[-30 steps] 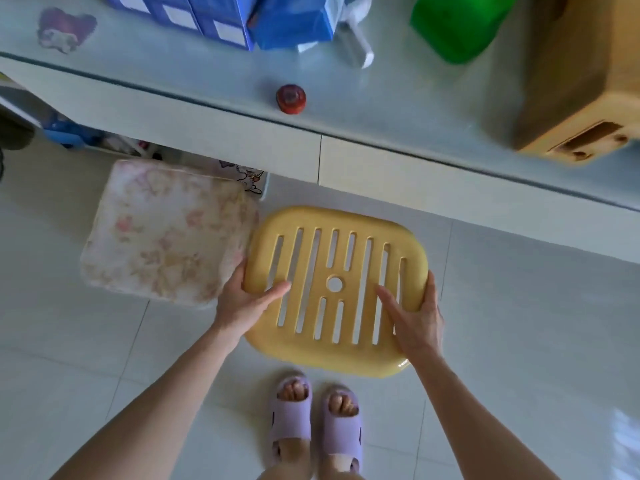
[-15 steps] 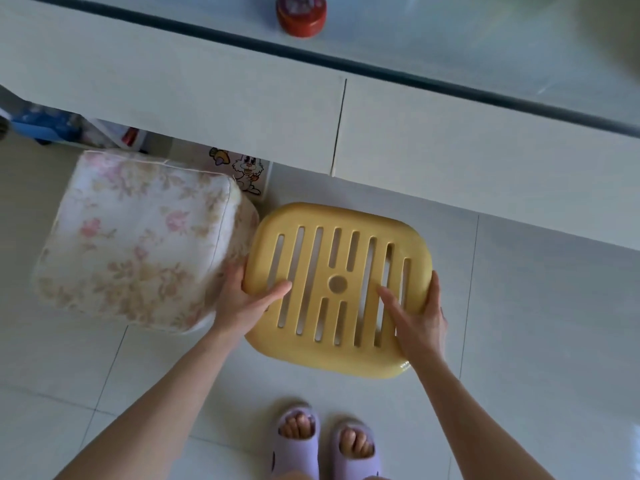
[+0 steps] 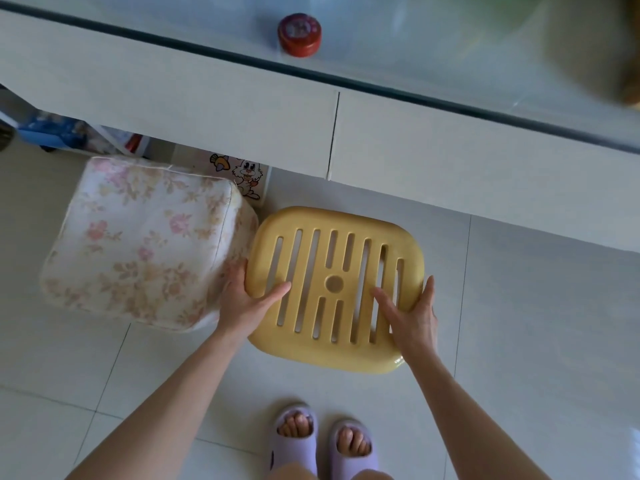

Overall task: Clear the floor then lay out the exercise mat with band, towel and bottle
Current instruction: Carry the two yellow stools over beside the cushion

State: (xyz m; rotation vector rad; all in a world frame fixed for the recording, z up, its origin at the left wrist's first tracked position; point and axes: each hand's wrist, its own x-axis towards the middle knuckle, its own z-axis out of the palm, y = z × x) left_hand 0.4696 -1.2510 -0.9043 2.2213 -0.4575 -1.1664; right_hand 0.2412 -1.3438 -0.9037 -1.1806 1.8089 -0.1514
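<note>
A yellow plastic stool (image 3: 334, 258) with a slotted seat stands on the tiled floor just in front of the desk. My left hand (image 3: 242, 299) grips its left edge, thumb lying on top of the seat and fingers wrapped under the rim. My right hand (image 3: 410, 313) grips the right edge the same way, thumb across the slats. No mat, band, towel or bottle shows in this view.
A floral-covered cushion stool (image 3: 145, 240) stands right against the yellow stool's left side. The white desk (image 3: 242, 112) with a glass top spans the upper frame, a small red tin (image 3: 299, 34) on it. Boxes sit under the desk at left. My purple slippers (image 3: 322, 441) are below.
The view has dropped and closed in on the desk front. The yellow stool and both hands sit slightly nearer the desk and the floral stool; both grips are unchanged.
</note>
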